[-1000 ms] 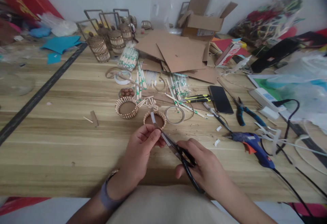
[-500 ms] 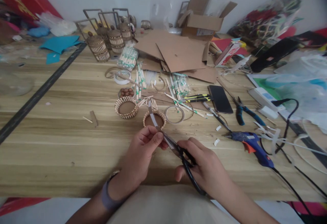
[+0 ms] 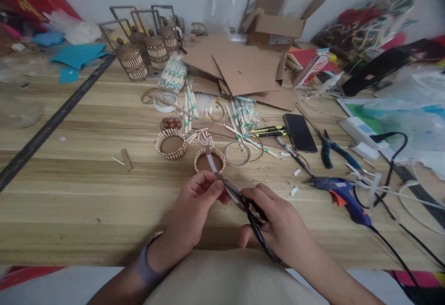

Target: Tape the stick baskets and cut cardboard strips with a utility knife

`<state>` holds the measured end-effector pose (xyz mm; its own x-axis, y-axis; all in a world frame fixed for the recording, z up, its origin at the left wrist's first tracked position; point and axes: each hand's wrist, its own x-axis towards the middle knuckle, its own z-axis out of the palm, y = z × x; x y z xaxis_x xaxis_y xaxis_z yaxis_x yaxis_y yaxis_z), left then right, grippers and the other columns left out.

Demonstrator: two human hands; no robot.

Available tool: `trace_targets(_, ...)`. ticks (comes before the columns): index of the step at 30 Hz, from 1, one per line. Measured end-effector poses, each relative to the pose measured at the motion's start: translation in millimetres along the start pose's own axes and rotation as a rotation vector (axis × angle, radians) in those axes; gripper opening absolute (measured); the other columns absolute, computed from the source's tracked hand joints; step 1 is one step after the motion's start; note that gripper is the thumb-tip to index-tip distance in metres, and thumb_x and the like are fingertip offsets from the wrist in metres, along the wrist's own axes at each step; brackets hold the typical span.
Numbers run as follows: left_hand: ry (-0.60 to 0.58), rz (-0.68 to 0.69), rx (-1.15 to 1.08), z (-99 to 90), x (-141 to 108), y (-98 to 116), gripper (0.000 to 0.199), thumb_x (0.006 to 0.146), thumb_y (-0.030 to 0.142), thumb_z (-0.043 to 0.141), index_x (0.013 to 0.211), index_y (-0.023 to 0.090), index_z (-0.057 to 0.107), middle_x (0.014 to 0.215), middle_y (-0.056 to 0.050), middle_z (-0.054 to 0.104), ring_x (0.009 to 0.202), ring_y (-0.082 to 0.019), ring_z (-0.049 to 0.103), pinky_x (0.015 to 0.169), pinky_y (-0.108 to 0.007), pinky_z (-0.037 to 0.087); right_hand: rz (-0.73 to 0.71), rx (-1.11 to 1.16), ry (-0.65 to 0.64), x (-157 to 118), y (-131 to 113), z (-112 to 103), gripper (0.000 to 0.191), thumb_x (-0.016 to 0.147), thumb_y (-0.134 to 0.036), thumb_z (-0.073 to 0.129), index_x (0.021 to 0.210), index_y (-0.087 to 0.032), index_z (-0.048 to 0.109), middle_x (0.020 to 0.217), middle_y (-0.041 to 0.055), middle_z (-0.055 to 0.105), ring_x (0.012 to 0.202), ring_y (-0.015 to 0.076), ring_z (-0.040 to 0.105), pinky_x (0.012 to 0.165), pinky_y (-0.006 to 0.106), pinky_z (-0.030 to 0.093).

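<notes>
Between thumb and fingers, my left hand (image 3: 200, 203) pinches a narrow strip (image 3: 209, 157), whose pale end sticks up away from me. My right hand (image 3: 274, 219) is wrapped round the black handles of a pair of scissors (image 3: 255, 221). Their blades lie along the strip, close to my left fingertips; whether they are cutting into it I cannot tell. Just beyond my left hand stands a small round basket (image 3: 222, 160) walled with short sticks on a brown base, partly hidden by the strip and my fingers. A similar basket (image 3: 171, 145) stands to its left.
A blue hot glue gun (image 3: 342, 196), pliers (image 3: 335, 149), a phone (image 3: 299, 132) and a utility knife (image 3: 269, 131) lie to the right. Tape rings (image 3: 237, 154) and loose sticks are in the middle. Finished lidded baskets (image 3: 134, 64), cardboard sheets (image 3: 246, 71) and a box (image 3: 278, 29) stand behind.
The strip's free end has swung slightly to the right. Both hands keep nearly the same place and grip, while the view has shifted a little.
</notes>
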<state>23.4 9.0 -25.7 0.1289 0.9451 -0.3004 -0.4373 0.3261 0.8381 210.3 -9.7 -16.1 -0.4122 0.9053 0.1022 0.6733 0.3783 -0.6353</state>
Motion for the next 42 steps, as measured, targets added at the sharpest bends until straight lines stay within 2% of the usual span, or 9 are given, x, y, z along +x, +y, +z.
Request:
trace_targets(7,0.008,-0.014,0.007,0.5,0.0,-0.5,0.04,0.069,0.048,0.089,0.068,0.017,0.064,0.061,0.001,0.065,0.061,-0.011,0.059,0.062,-0.022,0.045,0.022,0.0,0.029,-0.3,1.9,3.7,0.043,0.078,-0.057,0.08,0.101,-0.022,0.066,0.078,0.0016,0.065,0.063,0.0162,0.064,0.054,0.024,0.048)
trace_targets(13,-0.02,-0.013,0.005,0.7,1.7,-1.1,0.041,0.069,0.049,0.089,0.068,0.017,0.062,0.061,0.001,0.066,0.061,-0.011,0.059,0.061,-0.022,0.045,-0.004,0.044,0.118,-4.2,6.0,4.7,0.04,0.087,-0.061,0.069,0.096,-0.022,0.064,0.074,0.0008,0.064,0.062,0.0166,0.064,0.055,0.025,0.049)
trace_targets(17,-0.031,0.003,0.087,2.0,2.4,0.4,0.036,0.074,0.046,0.085,0.071,0.018,0.062,0.063,0.001,0.066,0.063,-0.013,0.06,0.065,-0.024,0.046,0.098,0.136,0.186,-7.3,8.5,0.5,0.041,0.085,-0.062,0.07,0.099,-0.024,0.062,0.076,0.0008,0.067,0.065,0.018,0.066,0.058,0.027,0.052)
trace_targets(20,-0.067,0.011,0.168,3.0,1.5,0.6,0.032,0.077,0.043,0.082,0.071,0.018,0.063,0.064,0.0,0.066,0.065,-0.014,0.061,0.067,-0.026,0.047,0.174,0.295,0.224,-5.7,6.8,-1.6,0.034,0.087,-0.054,0.071,0.102,-0.025,0.061,0.078,-0.0001,0.068,0.067,0.0173,0.066,0.063,0.028,0.055)
trace_targets(24,-0.119,0.009,0.161,2.9,-0.1,-1.8,0.029,0.077,0.041,0.08,0.071,0.019,0.062,0.064,0.001,0.063,0.063,-0.013,0.058,0.066,-0.025,0.046,0.185,0.462,0.281,4.5,-0.4,0.5,0.026,0.084,-0.038,0.075,0.102,-0.025,0.06,0.087,0.001,0.071,0.074,0.0162,0.068,0.07,0.029,0.056)
trace_targets(27,-0.143,-0.002,0.169,0.8,-0.8,-3.6,0.028,0.077,0.04,0.078,0.069,0.019,0.061,0.062,0.003,0.06,0.06,-0.011,0.055,0.062,-0.024,0.044,0.181,0.542,0.28,14.0,-5.7,4.9,0.023,0.082,-0.03,0.073,0.099,-0.024,0.059,0.085,0.0007,0.072,0.072,0.0148,0.067,0.069,0.028,0.055)
trace_targets(32,-0.169,-0.058,0.214,-2.3,-1.1,-1.9,0.026,0.076,0.038,0.077,0.072,0.018,0.062,0.063,0.004,0.06,0.059,-0.01,0.055,0.06,-0.022,0.043,0.24,0.716,0.232,20.4,-10.9,9.3,0.026,0.078,-0.027,0.071,0.097,-0.024,0.054,0.07,-0.0034,0.064,0.063,0.0136,0.061,0.054,0.023,0.048)
trace_targets(38,-0.074,-0.048,0.158,0.3,-0.5,1.9,0.032,0.074,0.043,0.078,0.07,0.017,0.061,0.064,0.003,0.062,0.054,-0.009,0.055,0.055,-0.022,0.044,0.252,0.734,0.155,16.8,-11.5,6.9,0.027,0.078,-0.027,0.071,0.098,-0.024,0.052,0.071,-0.0043,0.062,0.058,0.0119,0.056,0.053,0.024,0.046)
trace_targets(42,-0.029,-0.018,0.229,1.6,-0.9,2.1,0.028,0.074,0.04,0.076,0.068,0.017,0.059,0.061,0.003,0.061,0.051,-0.009,0.054,0.052,-0.021,0.043,0.256,0.708,0.184,18.1,-11.5,7.0,0.029,0.078,-0.028,0.07,0.103,-0.025,0.054,0.076,-0.0019,0.066,0.067,0.0142,0.061,0.057,0.025,0.049)
